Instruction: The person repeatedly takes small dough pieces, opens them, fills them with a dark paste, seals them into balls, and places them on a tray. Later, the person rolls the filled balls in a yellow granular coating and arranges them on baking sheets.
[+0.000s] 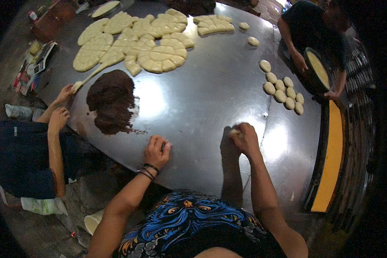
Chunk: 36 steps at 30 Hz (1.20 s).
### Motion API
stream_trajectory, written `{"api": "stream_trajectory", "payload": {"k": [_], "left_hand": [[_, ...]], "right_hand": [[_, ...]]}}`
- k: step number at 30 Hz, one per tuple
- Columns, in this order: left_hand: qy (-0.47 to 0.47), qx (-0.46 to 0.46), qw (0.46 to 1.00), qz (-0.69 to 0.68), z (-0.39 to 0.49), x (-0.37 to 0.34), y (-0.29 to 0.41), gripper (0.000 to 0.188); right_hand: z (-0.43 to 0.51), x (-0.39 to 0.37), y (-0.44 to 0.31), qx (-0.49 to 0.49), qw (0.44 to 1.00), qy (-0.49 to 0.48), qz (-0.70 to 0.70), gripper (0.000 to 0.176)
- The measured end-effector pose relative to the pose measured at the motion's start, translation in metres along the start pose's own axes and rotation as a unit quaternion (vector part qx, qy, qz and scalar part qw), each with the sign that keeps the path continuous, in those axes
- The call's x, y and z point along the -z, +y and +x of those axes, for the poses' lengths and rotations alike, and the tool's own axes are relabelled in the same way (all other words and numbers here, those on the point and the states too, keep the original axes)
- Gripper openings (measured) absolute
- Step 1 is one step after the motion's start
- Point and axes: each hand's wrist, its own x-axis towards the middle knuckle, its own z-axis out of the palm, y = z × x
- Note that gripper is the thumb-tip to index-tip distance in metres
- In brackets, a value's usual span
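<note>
My right hand (246, 138) pinches a small pale piece of dough (235, 131) at the fingertips, above the steel tabletop (196, 119); most of the piece is hidden. Loosely curled near the table's front edge, my left hand (157, 151) shows a dark gap between thumb and fingers, and its inside is hidden. A heap of dark brown paste (112, 100) lies beyond it to the left. Several round, flattened dough balls (280, 95) sit in a group at the right. Farther off spread large slabs of scored, glossy dough (163, 58).
On the left a co-worker's hand (66, 93) pulls a strip of dough (95, 73) from the slabs. At the far right another person holds a dark round pan (318, 68) with pale contents. A yellow board (329, 161) stands along the right edge, beside stacked dark trays (358, 145).
</note>
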Motion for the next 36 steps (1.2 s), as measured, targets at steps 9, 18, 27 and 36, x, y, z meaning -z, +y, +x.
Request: {"api": "stream_trajectory", "payload": {"k": [9,18,27,36], "left_hand": [[0.024,0.125,0.894,-0.43,0.003,0.014,0.084,0.037],[-0.1,0.304,0.782,-0.536,-0.008,0.08,0.056,0.054],[0.018,0.028,0.994,-0.104,-0.016,0.031,-0.015,0.049],[-0.107,0.12,0.97,-0.184,-0.042,0.001,0.039,0.031]], "right_hand": [[-0.046,-0.053,-0.189,-0.184,0.853,0.087,0.481,0.026],[-0.047,-0.008,-0.24,-0.168,0.783,-0.18,0.571,0.018],[-0.066,-0.008,-0.201,0.216,0.962,0.161,0.047,0.027],[0.096,-0.073,-0.182,0.202,0.956,-0.186,0.104,0.021]]}}
